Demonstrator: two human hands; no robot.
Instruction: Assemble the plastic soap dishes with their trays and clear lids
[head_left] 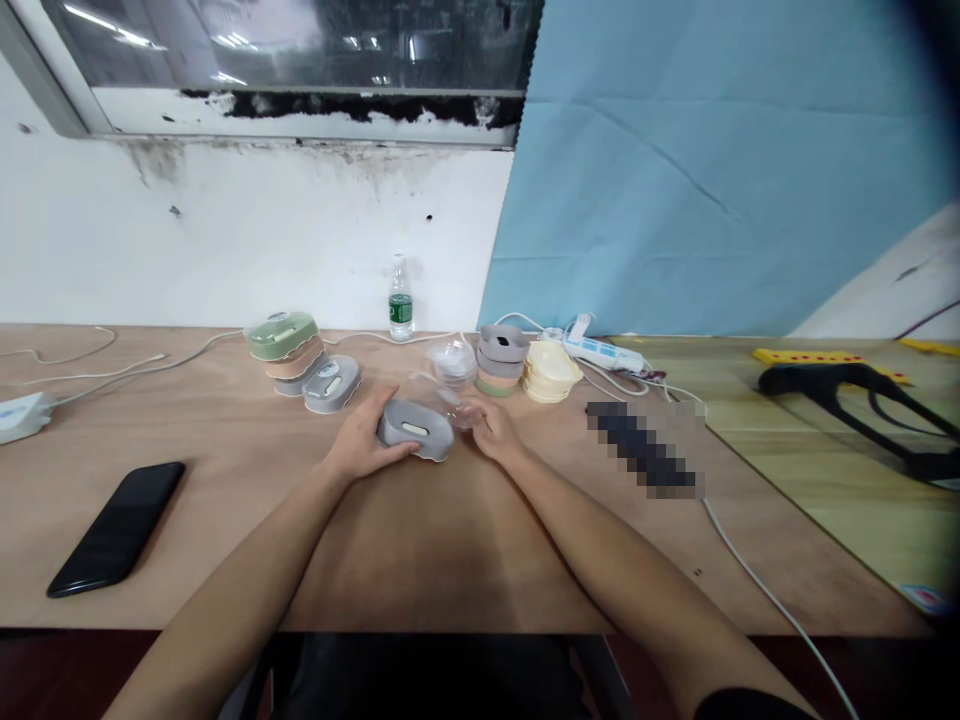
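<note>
The left hand (364,442) holds a grey plastic soap dish with a wavy rim (415,430). Its fingers lie closed over the dish's left end, and the top has a white oval slot. This dish is at the middle of the smooth plywood table (450,545), with its long axis running nearly left to right, a little tilted down toward the right. The right hand (495,432) is just beside it, and its fingertips (471,412) touch a thin, clear plastic tray (431,395). This grip seems narrow, but through the transparent plastic I cannot tell if it really holds. Behind the hands stand a green-topped stack of soap dishes (283,337), a grey stack of soap dishes (502,352) and a cream stack of soap dishes (551,370). A glossy black smartphone (116,528) lies at the left.
</note>
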